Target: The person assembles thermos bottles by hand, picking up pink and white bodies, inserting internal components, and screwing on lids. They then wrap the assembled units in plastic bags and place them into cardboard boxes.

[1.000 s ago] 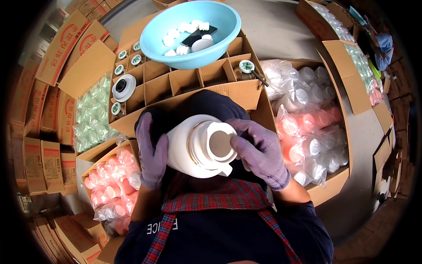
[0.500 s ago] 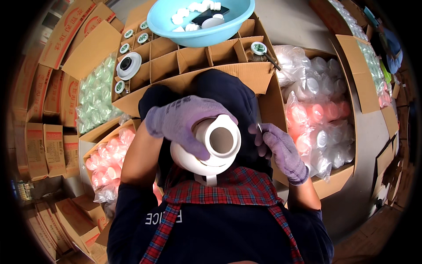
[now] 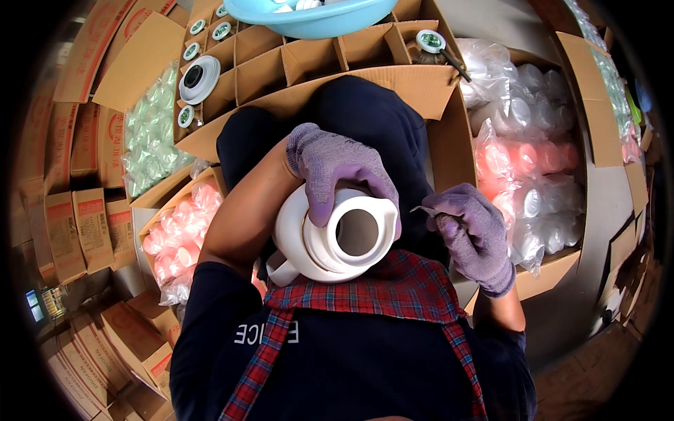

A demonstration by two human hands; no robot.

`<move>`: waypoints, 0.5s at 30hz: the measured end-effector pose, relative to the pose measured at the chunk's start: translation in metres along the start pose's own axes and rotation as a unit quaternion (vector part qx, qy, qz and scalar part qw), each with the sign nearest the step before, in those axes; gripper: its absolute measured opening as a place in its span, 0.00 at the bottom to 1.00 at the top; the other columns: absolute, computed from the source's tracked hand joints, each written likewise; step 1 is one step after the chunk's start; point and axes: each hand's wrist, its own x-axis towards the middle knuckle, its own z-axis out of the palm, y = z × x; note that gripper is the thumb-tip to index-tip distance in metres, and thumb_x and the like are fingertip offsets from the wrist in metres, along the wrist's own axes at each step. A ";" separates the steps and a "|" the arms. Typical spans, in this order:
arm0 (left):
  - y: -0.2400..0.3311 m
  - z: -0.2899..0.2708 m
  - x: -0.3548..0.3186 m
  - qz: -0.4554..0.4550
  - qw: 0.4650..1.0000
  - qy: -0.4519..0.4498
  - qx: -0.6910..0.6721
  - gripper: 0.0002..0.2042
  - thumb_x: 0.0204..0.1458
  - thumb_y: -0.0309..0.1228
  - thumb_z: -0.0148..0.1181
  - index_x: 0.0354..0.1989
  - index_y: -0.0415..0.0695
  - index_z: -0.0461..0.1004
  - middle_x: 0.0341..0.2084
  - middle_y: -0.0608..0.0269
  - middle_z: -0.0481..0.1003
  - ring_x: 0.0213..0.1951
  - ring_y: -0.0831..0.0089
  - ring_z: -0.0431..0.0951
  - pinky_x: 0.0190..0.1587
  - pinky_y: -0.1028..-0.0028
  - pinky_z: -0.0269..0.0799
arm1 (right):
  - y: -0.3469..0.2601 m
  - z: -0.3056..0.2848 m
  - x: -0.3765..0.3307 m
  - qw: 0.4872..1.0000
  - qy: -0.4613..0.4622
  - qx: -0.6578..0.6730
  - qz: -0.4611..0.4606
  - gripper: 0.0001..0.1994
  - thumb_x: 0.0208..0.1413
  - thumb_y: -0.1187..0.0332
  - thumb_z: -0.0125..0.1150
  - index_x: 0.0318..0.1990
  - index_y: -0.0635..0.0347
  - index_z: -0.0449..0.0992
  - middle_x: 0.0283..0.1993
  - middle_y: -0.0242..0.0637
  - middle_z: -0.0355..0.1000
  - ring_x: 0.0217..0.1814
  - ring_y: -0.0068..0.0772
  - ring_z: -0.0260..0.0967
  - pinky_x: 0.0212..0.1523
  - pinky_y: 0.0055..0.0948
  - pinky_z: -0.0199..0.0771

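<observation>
A white thermos jug body [image 3: 293, 228] lies tilted in my lap, its round open mouth facing up and its spout pointing right. The jug's handle sticks out at the lower left. My left hand [image 3: 344, 167], in a purple work glove, wraps over the neck with the thumb on the near side of the collar. To the right of the jug, apart from it, my right hand [image 3: 474, 235] wears a matching glove. Its fingers are pinched on a small thin pale piece [image 3: 425, 210], too small to name.
Ahead stands a divided carton [image 3: 309, 63] with green-capped bottles in some cells and a white lid [image 3: 199, 81]. A blue basin [image 3: 316, 24] of white parts rests on it. Bagged pink and clear plastic cups [image 3: 523, 161] fill a box at right; more bags and cartons [image 3: 91, 228] line the left.
The jug has turned, so its spout now points right and its handle has swung left. My left hand has shifted its grip. My right hand has moved slightly right and turned.
</observation>
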 end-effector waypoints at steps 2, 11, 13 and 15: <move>0.004 0.005 -0.002 0.018 0.999 0.002 0.037 0.42 0.28 0.37 0.80 0.59 0.35 0.74 0.51 0.59 0.78 0.50 0.74 0.77 0.55 0.74 0.71 | -0.005 0.001 0.002 1.000 -0.006 0.012 0.004 0.08 0.61 0.75 0.54 0.44 0.68 0.77 0.38 0.46 0.77 0.35 0.37 0.75 0.39 0.31 0.75; 0.101 0.097 -0.003 -0.015 0.598 0.394 0.698 0.29 0.30 0.44 0.77 0.43 0.42 0.79 0.43 0.55 0.78 0.45 0.55 0.78 0.56 0.49 0.70 | -0.002 0.001 0.005 0.998 0.055 0.032 -0.006 0.10 0.60 0.78 0.56 0.47 0.70 0.77 0.39 0.45 0.78 0.35 0.35 0.77 0.40 0.32 0.76; 0.067 0.106 0.009 0.001 0.460 0.439 0.771 0.28 0.31 0.43 0.77 0.43 0.44 0.78 0.44 0.57 0.77 0.47 0.57 0.77 0.58 0.48 0.68 | 0.003 0.003 0.008 0.998 0.055 0.025 -0.019 0.11 0.60 0.78 0.55 0.48 0.70 0.77 0.38 0.44 0.77 0.34 0.35 0.76 0.39 0.31 0.76; 0.030 0.105 0.012 0.027 0.352 0.474 0.807 0.28 0.33 0.43 0.78 0.44 0.46 0.75 0.47 0.58 0.75 0.49 0.57 0.75 0.61 0.45 0.65 | 0.003 0.006 0.012 0.999 0.046 0.020 0.004 0.11 0.60 0.78 0.56 0.49 0.69 0.77 0.37 0.43 0.77 0.33 0.35 0.76 0.38 0.31 0.75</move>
